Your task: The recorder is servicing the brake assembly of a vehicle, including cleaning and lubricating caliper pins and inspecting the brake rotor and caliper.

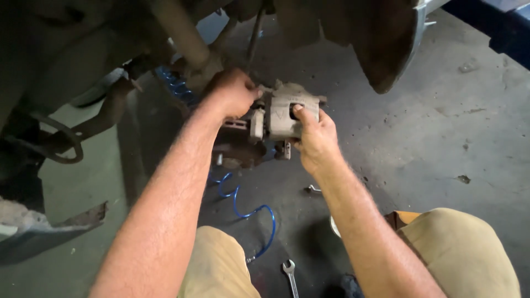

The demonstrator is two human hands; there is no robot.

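Both hands clamp the brake caliper (pixel 287 113): left hand (pixel 234 91) on its left end, right hand (pixel 314 138) gripping its face from below.

a blue coiled air hose (pixel 243 204) trails across the grey concrete floor (pixel 441 127) between my knees, its metal fitting lying near an open-ended wrench (pixel 289 274) at the bottom edge. a second, smaller wrench (pixel 313 189) rests on the floor a little further up. more of the blue coil (pixel 174 83) shows behind, under the dark underside of the raised car (pixel 66 49). my tan trousers (pixel 469 248) fill the lower corners. a rusty curved shield (pixel 386 44) hangs at the top, and a blue lift arm (pixel 497 22) crosses the upper right corner.
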